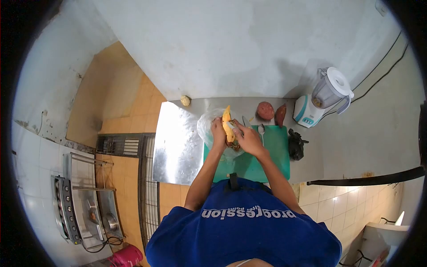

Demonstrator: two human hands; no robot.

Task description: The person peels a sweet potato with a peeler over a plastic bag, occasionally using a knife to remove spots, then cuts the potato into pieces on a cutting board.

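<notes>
A partly peeled sweet potato (pixel 228 124) with yellow-orange flesh stands lengthwise in my left hand (pixel 218 132), whose fingers are closed around its left side. My right hand (pixel 249 139) is closed against its right side, on a small tool too hidden to name. Beneath both hands lies a clear plastic bag (pixel 206 126) with dark peelings (pixel 234 145) at its opening. The bag rests partly on a green cutting board (pixel 272 158). Just beyond my right hand are a knife (pixel 245 121) and a spoon (pixel 261 129).
On the steel counter (pixel 178 142) sit a round reddish tuber (pixel 265 111), a slim red one (pixel 280 114) and a pale piece (pixel 185 100) by the wall. A blender (pixel 322 98) and a black plastic bag (pixel 296 144) are at right. A stove (pixel 66 209) stands lower left.
</notes>
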